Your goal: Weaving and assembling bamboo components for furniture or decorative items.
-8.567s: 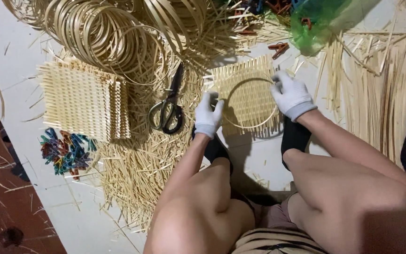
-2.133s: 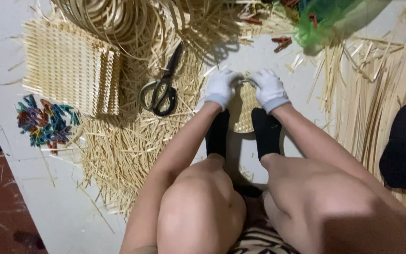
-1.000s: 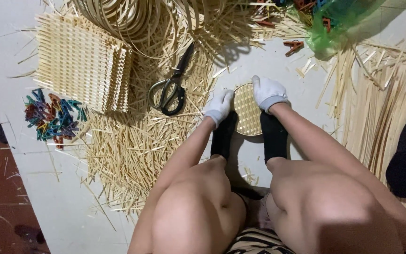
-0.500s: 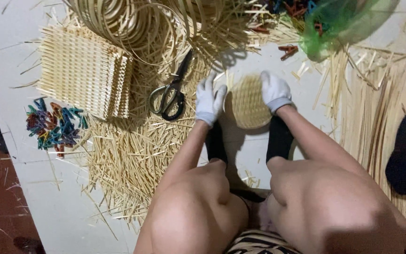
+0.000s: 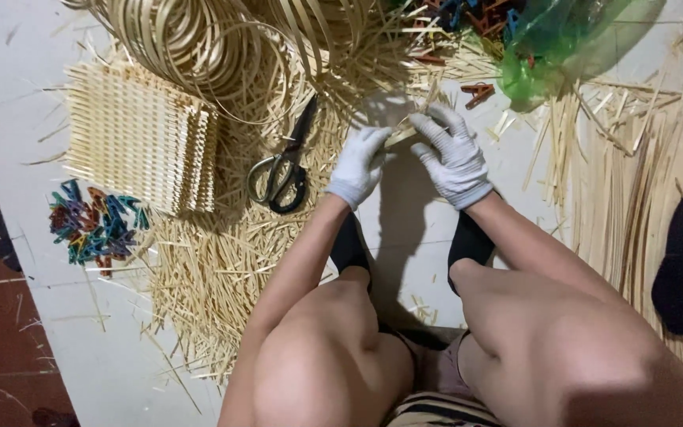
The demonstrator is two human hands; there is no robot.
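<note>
Thin bamboo strip (image 5: 401,133) pinched between both gloved hands, just right of scissors (image 5: 282,164). Left hand (image 5: 357,164) fingers clenched on its lower end, right hand (image 5: 454,155) fingers grasping upper part. Scissors lie flat on loose straw pile (image 5: 215,269). Woven mat stack (image 5: 142,136) left of scissors, colourful clips (image 5: 92,228) further left, coiled strips (image 5: 191,43) above, green plastic bag (image 5: 551,43) far right.

- Scissors (image 5: 282,170) lie on the loose straw (image 5: 215,269), left of the hands.
- Woven mat stack (image 5: 140,138) lies left of the scissors.
- Clip pile (image 5: 92,228) lies on the floor (image 5: 81,348), below-left of the mats.
- Coiled strips (image 5: 191,39) lie behind the mats.
- Plastic bag (image 5: 563,39) lies behind the right hand (image 5: 454,156).
- Left hand (image 5: 360,164) is just beside the right hand.
</note>
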